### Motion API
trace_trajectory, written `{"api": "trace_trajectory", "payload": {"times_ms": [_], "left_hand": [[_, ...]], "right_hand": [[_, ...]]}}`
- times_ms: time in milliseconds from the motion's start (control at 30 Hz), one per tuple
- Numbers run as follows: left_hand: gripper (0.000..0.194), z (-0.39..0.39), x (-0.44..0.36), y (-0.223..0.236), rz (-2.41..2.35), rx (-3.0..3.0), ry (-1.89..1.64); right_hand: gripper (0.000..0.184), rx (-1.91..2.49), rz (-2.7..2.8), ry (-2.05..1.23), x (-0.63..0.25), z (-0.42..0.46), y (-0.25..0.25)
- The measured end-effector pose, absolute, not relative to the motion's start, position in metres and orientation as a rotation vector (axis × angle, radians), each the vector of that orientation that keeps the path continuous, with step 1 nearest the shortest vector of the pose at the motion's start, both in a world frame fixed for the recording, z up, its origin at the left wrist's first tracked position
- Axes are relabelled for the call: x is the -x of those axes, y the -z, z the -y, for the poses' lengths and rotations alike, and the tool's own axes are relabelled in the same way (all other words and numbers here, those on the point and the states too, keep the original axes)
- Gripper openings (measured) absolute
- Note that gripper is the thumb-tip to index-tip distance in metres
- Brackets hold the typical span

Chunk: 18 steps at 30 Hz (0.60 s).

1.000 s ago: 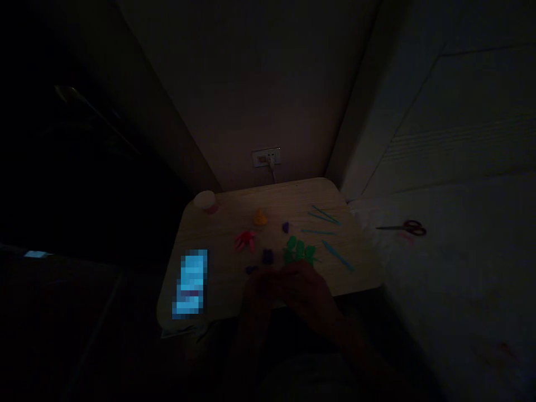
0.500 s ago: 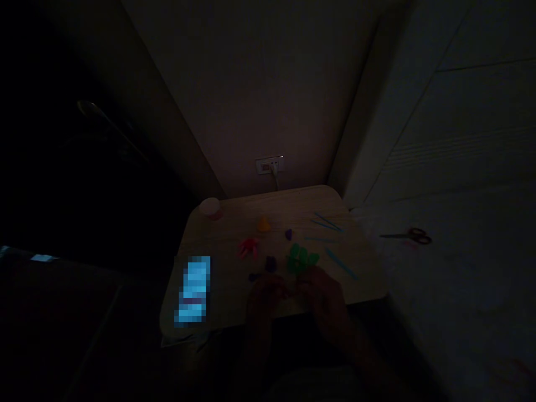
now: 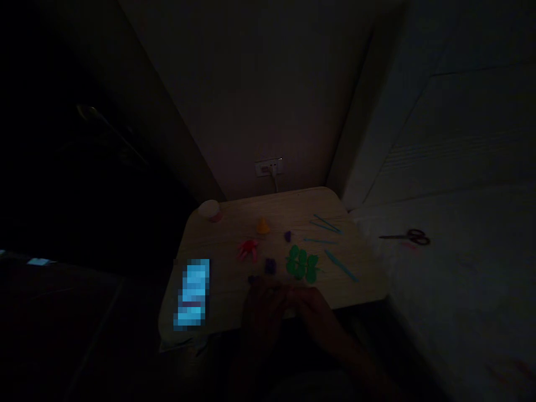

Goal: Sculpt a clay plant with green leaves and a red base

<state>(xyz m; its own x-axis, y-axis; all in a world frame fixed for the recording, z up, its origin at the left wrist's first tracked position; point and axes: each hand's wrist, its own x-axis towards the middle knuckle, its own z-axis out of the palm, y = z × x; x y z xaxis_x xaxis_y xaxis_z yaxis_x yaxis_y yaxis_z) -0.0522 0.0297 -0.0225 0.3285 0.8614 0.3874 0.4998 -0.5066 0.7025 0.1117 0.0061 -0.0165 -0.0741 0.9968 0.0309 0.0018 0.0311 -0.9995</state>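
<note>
In dim light my left hand and my right hand meet at the front edge of a small wooden table. Their fingers are bent and pressed together; whatever is between them is hidden. Just beyond my right hand lies a cluster of green leaf shapes. A dark purple lump lies beyond the left hand, and a smaller dark piece sits by its fingers. Farther back are a red piece with pink legs, an orange cone-like piece and a small purple piece.
Thin blue sticks and a wider blue tool lie at the right of the table. A lit phone is at left, a cup at the back left corner. Scissors rest on a pale surface to the right.
My right hand has shifted left, away from the green leaves, and closed up against my left hand. The leaves show more fully now. The things on the table stay in place.
</note>
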Motion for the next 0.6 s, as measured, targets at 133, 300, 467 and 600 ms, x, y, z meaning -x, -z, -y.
{"api": "trace_trajectory", "payload": {"times_ms": [133,300,467,600], "left_hand": [[0.027,-0.027,0.054,0.029,-1.228,-2.158,-1.092],[0.032,-0.023,0.050,0.031,-1.298,-2.000,-1.122],[0.036,-0.020,0.043,0.019,-1.311,-1.723,-1.080],[0.038,-0.016,0.041,0.012,-1.324,-1.537,-1.088]], "right_hand": [[0.048,1.190,1.291,-1.179,-0.117,-0.006,0.015],[0.015,1.257,1.441,-0.915,-0.130,-0.004,0.011],[0.025,1.146,1.669,-0.710,-0.133,-0.004,0.005],[0.024,1.094,1.746,-0.613,-0.130,-0.005,0.003]]}}
